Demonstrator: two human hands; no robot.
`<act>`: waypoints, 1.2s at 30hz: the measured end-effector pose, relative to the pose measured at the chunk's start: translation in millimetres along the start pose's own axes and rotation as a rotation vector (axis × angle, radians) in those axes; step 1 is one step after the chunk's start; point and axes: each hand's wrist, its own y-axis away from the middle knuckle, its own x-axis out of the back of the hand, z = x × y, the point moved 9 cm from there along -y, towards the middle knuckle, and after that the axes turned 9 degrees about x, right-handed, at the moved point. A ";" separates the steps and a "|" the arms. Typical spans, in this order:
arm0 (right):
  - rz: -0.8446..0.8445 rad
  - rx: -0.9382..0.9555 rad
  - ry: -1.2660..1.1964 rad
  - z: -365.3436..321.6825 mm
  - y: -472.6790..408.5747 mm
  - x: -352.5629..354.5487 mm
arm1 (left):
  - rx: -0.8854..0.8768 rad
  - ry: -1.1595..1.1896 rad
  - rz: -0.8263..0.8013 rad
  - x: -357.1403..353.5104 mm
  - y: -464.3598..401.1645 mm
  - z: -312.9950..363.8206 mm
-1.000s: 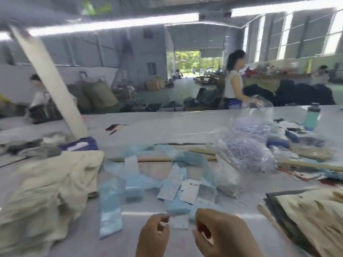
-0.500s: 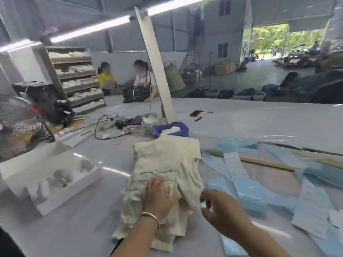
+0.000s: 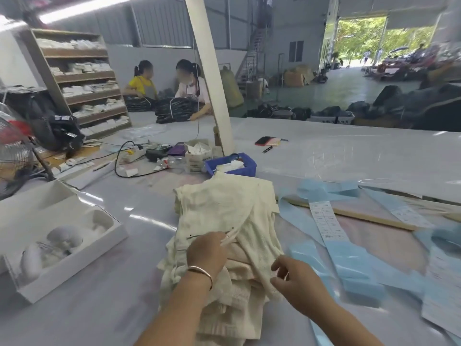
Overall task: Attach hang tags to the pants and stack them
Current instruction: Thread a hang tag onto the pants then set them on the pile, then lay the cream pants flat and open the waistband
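A stack of cream pants [image 3: 224, 211] lies on the grey table in front of me. My left hand [image 3: 206, 253], with a bangle on the wrist, rests on the top pair and pinches a fold of its fabric near a pocket seam. My right hand [image 3: 298, 280] hovers at the stack's right edge with its fingers loosely curled and nothing visible in them. Blue and white hang tags [image 3: 326, 223] lie scattered to the right, and small blue stacks of tags [image 3: 356, 273] sit close to my right hand.
A white box [image 3: 74, 263] with pale items stands at the left. Behind the stack are a blue bin [image 3: 249, 167], a slanted white post [image 3: 212, 78], cables and clutter. A fan [image 3: 12, 151] is far left, a wooden strip [image 3: 361, 216] at the right. Two people work across the table.
My view swung left from the tag pile to the pants stack. My left hand came down on the top pair and now pinches its fabric; my right hand followed to the stack's right edge.
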 end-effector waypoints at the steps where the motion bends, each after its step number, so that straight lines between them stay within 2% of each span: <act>1: 0.035 -0.040 -0.119 3.3 -5.4 0.3 | 0.008 0.026 0.042 12.6 1.1 -1.1; 4: 0.079 -0.234 -0.727 11.9 -26.0 -14.0 | -0.054 0.065 0.166 38.9 20.8 4.7; 6: 0.004 -0.356 -1.119 3.7 -39.5 -37.4 | -0.080 0.077 0.082 25.3 41.9 2.8; 8: -0.081 -0.403 -1.291 -10.7 -52.3 -58.2 | -0.111 0.069 -0.045 3.2 64.2 -1.2; 10: -0.080 -0.405 -1.265 -20.7 -64.9 -71.8 | -0.161 0.119 -0.213 -18.2 79.7 -6.3; 12: 0.009 -0.420 -1.130 -22.0 -73.3 -74.1 | -0.171 0.291 -0.407 -36.9 88.8 -15.4; 13: 0.056 -0.428 -1.101 -22.1 -76.2 -72.6 | -0.129 0.401 -0.437 -38.3 88.4 -23.8; 14: 0.076 -0.429 -1.104 -21.1 -80.0 -74.1 | -0.053 0.507 -0.381 -34.1 81.9 -37.9; 15: 0.074 -0.423 -1.112 -22.0 -81.8 -74.1 | 0.036 0.570 -0.243 -22.0 72.6 -56.2; 17: 0.032 -0.375 -1.133 -29.4 -79.6 -68.8 | 0.189 0.539 0.065 7.1 59.3 -93.8; 18: 0.007 -0.315 -1.158 -35.3 -76.4 -62.4 | 0.249 0.517 0.146 15.9 54.9 -109.4; 19: -0.012 -0.244 -1.186 -39.2 -71.6 -54.3 | 0.319 0.519 0.160 17.9 49.0 -126.2; 21: -0.056 -0.095 -1.289 -37.3 -60.0 -35.8 | 0.440 0.714 0.023 9.8 38.6 -144.2; 23: -0.193 0.146 -1.489 -43.0 -41.0 -16.7 | 0.437 1.235 -0.260 -11.4 32.0 -128.3; 24: -0.184 0.229 -1.587 -41.9 -31.7 -6.6 | 0.387 1.499 -0.399 -17.3 31.8 -110.6; 25: -0.151 0.242 -1.658 -37.0 -25.3 0.2 | 0.330 1.650 -0.488 -19.0 31.6 -96.1; 27: -0.226 0.101 -1.698 -36.1 -21.2 -8.8 | 0.347 1.745 -0.554 -26.6 33.2 -82.3; 28: -0.192 -0.025 -1.676 -25.3 -23.9 -17.2 | 0.396 1.743 -0.553 -32.9 33.3 -81.6; 30: -0.086 -0.163 -1.541 -14.6 -28.8 -21.0 | 0.489 1.720 -0.465 -38.5 32.5 -86.8; 32: -0.111 -0.260 -1.407 -9.3 -28.4 -24.8 | 0.495 1.726 -0.415 -31.9 32.1 -89.0; 34: -0.208 -0.286 -1.318 -13.2 -20.4 -25.9 | 0.454 1.766 -0.353 -20.2 33.5 -89.8; 36: -0.194 -0.181 -1.358 -20.3 -12.7 -10.6 | 0.356 1.873 -0.317 0.5 36.1 -87.7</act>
